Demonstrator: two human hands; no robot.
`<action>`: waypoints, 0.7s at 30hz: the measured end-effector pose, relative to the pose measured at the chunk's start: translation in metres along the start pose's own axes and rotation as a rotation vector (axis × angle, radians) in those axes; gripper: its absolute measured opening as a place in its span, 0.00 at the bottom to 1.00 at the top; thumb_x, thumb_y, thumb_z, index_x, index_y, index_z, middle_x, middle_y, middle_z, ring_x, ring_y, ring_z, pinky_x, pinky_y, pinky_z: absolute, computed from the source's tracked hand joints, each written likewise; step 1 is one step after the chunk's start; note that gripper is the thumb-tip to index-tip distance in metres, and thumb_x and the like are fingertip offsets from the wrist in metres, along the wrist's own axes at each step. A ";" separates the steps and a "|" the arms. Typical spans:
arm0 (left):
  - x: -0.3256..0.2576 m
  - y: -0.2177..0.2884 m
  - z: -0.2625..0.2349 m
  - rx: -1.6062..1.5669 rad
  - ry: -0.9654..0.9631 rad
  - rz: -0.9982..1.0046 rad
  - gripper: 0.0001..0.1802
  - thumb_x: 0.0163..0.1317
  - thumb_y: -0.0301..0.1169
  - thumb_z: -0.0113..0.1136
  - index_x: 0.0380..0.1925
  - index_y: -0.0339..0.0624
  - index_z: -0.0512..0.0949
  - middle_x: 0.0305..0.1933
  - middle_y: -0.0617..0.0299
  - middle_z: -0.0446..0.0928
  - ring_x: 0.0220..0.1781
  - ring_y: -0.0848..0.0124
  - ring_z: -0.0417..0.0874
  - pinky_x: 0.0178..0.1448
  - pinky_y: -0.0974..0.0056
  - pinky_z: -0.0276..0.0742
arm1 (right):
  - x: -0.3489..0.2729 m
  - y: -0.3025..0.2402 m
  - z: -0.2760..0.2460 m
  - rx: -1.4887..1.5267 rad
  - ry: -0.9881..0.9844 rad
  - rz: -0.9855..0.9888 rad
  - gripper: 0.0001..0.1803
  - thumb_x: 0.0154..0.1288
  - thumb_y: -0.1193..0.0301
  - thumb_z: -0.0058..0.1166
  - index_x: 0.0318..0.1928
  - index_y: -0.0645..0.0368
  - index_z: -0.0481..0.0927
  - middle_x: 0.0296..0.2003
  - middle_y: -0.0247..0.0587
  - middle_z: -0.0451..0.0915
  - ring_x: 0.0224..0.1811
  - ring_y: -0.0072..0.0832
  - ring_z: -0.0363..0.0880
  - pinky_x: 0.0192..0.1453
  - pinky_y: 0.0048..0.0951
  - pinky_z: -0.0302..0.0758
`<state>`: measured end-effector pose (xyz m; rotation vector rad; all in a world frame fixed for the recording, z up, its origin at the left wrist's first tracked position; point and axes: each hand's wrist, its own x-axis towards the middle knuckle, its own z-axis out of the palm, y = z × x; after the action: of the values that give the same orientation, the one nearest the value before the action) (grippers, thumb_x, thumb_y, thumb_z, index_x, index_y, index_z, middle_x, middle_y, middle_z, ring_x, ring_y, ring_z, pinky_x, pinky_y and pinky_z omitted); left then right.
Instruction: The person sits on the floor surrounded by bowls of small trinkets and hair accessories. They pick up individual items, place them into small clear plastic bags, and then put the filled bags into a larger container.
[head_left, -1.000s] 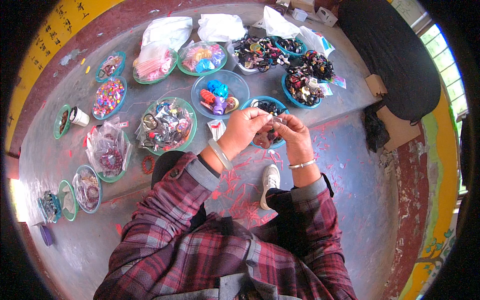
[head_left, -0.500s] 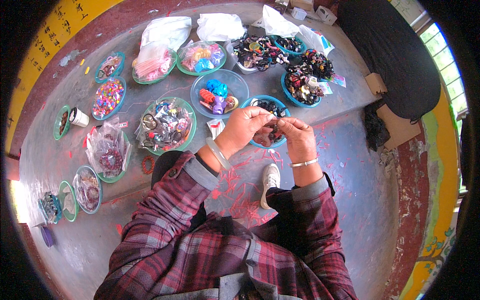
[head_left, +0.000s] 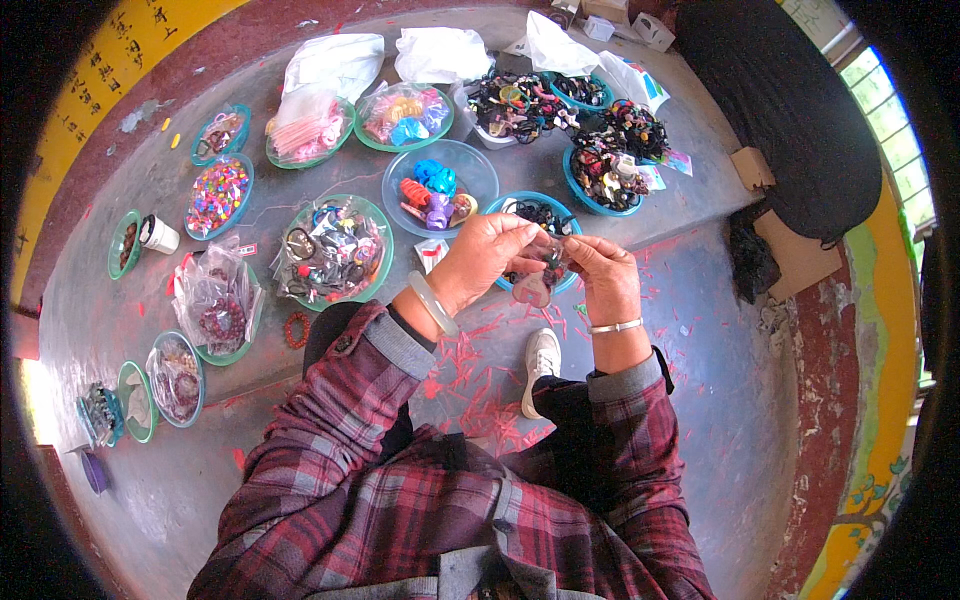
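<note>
Both my hands are raised over a blue basket of dark hair ties (head_left: 545, 212). Between them hangs a small clear plastic bag (head_left: 545, 262) with a pink and white heart-shaped piece (head_left: 532, 291) at its lower end. My left hand (head_left: 492, 255), with a pale bangle on its wrist, pinches one side of the bag between thumb and fingers. My right hand (head_left: 604, 272), wearing a ring and a silver bangle, pinches the other side. What else the bag holds is too small to make out.
Left of my hands stand a large clear-blue bowl (head_left: 478, 180) and a green basket (head_left: 384, 235) of bagged hair accessories. More filled baskets and a white tub (head_left: 470, 125) line the raised slab. Red scraps (head_left: 470, 385) litter the floor around my shoe (head_left: 542, 370).
The heart-shaped piece now shows below my fingers, where it was not plain before. My right hand has shifted slightly right and down, and both hands still pinch.
</note>
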<state>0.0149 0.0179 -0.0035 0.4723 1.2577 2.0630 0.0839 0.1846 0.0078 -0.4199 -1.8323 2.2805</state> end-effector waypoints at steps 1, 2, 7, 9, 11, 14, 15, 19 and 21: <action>0.000 -0.001 -0.001 -0.013 -0.002 0.008 0.15 0.64 0.34 0.47 0.41 0.32 0.74 0.40 0.55 0.77 0.43 0.69 0.79 0.43 0.71 0.78 | 0.000 0.000 0.000 -0.004 0.000 -0.003 0.05 0.54 0.75 0.56 0.31 0.65 0.81 0.25 0.35 0.79 0.26 0.19 0.74 0.33 0.19 0.69; 0.000 -0.002 -0.002 -0.025 -0.003 0.015 0.16 0.64 0.35 0.47 0.42 0.33 0.74 0.40 0.54 0.77 0.44 0.69 0.79 0.43 0.71 0.78 | 0.000 0.001 0.000 -0.005 0.000 -0.014 0.05 0.54 0.76 0.56 0.31 0.65 0.81 0.25 0.35 0.79 0.26 0.19 0.73 0.33 0.19 0.69; -0.003 0.013 0.005 0.161 0.039 0.027 0.15 0.61 0.34 0.51 0.42 0.34 0.74 0.39 0.57 0.78 0.40 0.74 0.79 0.40 0.73 0.75 | -0.001 -0.002 0.000 0.004 0.002 -0.049 0.04 0.54 0.77 0.56 0.31 0.65 0.81 0.24 0.34 0.78 0.26 0.19 0.73 0.32 0.18 0.68; -0.002 0.012 0.003 0.233 0.007 0.048 0.14 0.59 0.33 0.54 0.41 0.34 0.75 0.38 0.59 0.78 0.37 0.77 0.78 0.39 0.74 0.73 | 0.000 0.000 -0.002 -0.028 -0.038 -0.089 0.04 0.54 0.78 0.56 0.31 0.64 0.81 0.25 0.34 0.78 0.26 0.18 0.73 0.32 0.18 0.68; -0.001 0.006 0.001 0.182 -0.041 0.086 0.12 0.57 0.31 0.58 0.38 0.35 0.77 0.36 0.61 0.79 0.35 0.79 0.77 0.38 0.74 0.72 | 0.000 0.000 0.000 -0.079 -0.059 -0.106 0.03 0.54 0.78 0.56 0.31 0.64 0.81 0.25 0.33 0.78 0.27 0.17 0.73 0.32 0.17 0.68; -0.003 0.005 0.005 0.312 0.005 0.110 0.09 0.54 0.30 0.60 0.33 0.35 0.79 0.32 0.63 0.79 0.34 0.81 0.76 0.38 0.73 0.72 | -0.003 0.001 0.003 -0.172 -0.062 -0.120 0.03 0.54 0.78 0.57 0.31 0.64 0.81 0.25 0.32 0.78 0.27 0.16 0.72 0.32 0.16 0.68; -0.002 0.005 0.005 0.355 0.014 0.115 0.09 0.54 0.29 0.60 0.32 0.35 0.80 0.31 0.63 0.80 0.34 0.80 0.76 0.38 0.73 0.72 | -0.002 0.004 0.002 -0.193 -0.068 -0.141 0.03 0.54 0.78 0.57 0.31 0.64 0.81 0.26 0.32 0.78 0.27 0.16 0.72 0.32 0.16 0.68; 0.002 -0.002 -0.002 0.452 0.045 0.124 0.08 0.54 0.29 0.60 0.32 0.35 0.80 0.31 0.63 0.80 0.34 0.79 0.77 0.40 0.73 0.73 | -0.004 0.000 0.005 -0.145 -0.093 -0.152 0.03 0.54 0.77 0.57 0.31 0.63 0.81 0.25 0.30 0.78 0.27 0.16 0.72 0.33 0.16 0.68; 0.003 -0.003 -0.004 0.459 0.043 0.132 0.08 0.54 0.28 0.59 0.32 0.34 0.80 0.32 0.62 0.80 0.35 0.79 0.78 0.40 0.73 0.73 | -0.005 -0.002 0.006 -0.111 -0.088 -0.127 0.03 0.54 0.77 0.57 0.30 0.62 0.81 0.25 0.31 0.78 0.26 0.16 0.72 0.33 0.17 0.68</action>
<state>0.0116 0.0183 -0.0079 0.7358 1.7770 1.8897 0.0866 0.1775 0.0116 -0.2149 -1.9740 2.1532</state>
